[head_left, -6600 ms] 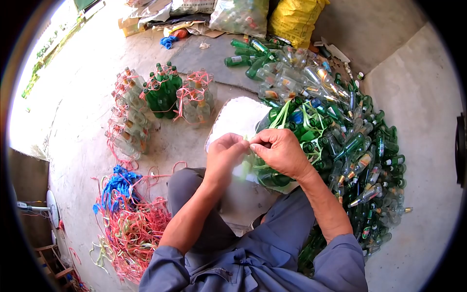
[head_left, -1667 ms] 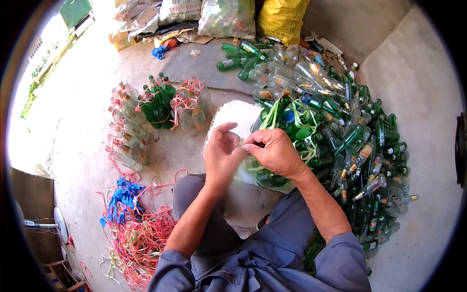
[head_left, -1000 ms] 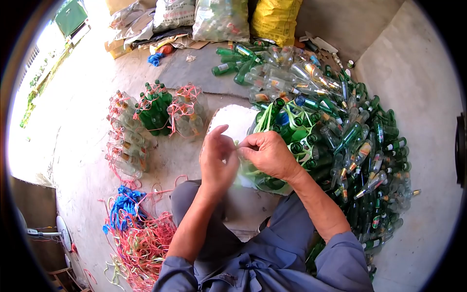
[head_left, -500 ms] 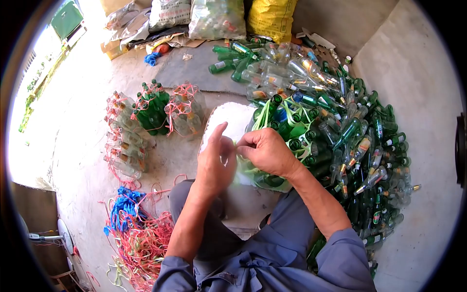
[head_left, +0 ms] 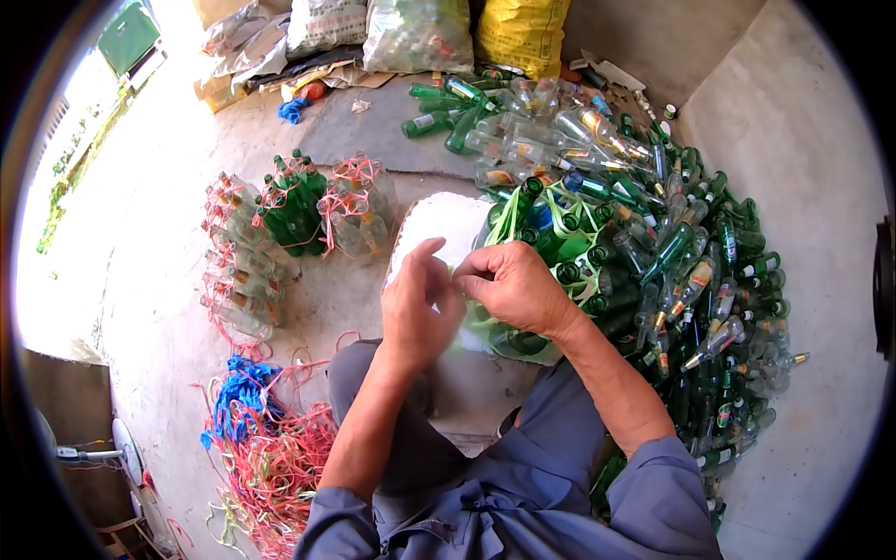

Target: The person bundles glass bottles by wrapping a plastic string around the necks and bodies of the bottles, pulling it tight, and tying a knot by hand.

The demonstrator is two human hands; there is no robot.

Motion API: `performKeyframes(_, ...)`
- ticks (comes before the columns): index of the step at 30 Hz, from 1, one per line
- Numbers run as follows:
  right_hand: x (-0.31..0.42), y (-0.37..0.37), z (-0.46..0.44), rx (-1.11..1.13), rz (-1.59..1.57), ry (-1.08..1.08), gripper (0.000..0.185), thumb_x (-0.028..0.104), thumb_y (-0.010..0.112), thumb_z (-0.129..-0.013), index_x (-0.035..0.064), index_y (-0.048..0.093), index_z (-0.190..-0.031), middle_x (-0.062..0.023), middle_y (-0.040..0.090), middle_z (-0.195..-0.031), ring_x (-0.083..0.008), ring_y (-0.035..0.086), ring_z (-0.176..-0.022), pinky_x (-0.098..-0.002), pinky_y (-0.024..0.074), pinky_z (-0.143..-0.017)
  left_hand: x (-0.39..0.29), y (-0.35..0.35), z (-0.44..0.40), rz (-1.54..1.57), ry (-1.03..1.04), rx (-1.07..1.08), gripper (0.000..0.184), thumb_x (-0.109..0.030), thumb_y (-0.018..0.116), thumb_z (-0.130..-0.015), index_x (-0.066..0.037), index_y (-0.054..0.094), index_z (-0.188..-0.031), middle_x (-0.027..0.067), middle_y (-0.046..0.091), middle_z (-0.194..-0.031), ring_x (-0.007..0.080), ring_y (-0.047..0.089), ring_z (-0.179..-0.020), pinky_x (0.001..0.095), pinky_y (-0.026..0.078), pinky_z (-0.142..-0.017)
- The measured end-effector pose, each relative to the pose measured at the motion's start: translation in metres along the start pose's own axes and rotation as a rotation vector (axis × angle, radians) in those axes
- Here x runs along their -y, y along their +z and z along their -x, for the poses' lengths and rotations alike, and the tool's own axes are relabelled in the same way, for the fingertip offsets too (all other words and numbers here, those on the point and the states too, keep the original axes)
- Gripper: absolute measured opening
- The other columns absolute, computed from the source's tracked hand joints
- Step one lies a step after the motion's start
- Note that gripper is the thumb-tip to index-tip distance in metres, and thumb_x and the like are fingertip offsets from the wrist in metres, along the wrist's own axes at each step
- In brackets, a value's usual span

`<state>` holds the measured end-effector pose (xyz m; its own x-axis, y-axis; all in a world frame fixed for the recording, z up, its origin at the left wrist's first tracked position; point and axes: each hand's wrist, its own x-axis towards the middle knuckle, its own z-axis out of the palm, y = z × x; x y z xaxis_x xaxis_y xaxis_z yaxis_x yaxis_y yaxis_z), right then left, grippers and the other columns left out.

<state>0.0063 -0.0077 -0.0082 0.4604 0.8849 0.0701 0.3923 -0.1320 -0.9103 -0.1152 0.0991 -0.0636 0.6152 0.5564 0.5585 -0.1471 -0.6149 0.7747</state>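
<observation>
Left of the white board point(head_left: 434, 224), groups of bottles point(head_left: 294, 213) stand already bound with pink string point(head_left: 358, 171). On the board's right side, green bottles point(head_left: 566, 273) have green strips point(head_left: 510, 220) among their necks; this group seems not done yet. Further right of the board, many loose bottles point(head_left: 670, 248) are left. Over the board, the right hand point(head_left: 513, 289) pinches thumb to finger; I can't tell what it or the loosely curled left hand point(head_left: 417, 306) holds.
</observation>
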Motion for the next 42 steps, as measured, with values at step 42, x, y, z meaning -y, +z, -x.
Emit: performKeyframes(42,-0.0033,-0.0007,0.0042,-0.042,0.198,-0.177,0.003,0.002,0.069,-0.081,-0.0001,0.071,-0.082,-0.0122,0.066,-0.072,-0.0242,0.065,-0.065,-0.0335,0.0509,-0.063,-0.0024,-0.0016,-0.0041,0.008,0.092,0.045,0.061,0.018,0.059,-0.072,-0.001,0.056,-0.129,0.0025,0.054,-0.075,0.0098,0.050,-0.059,0.0241,0.044,-0.052)
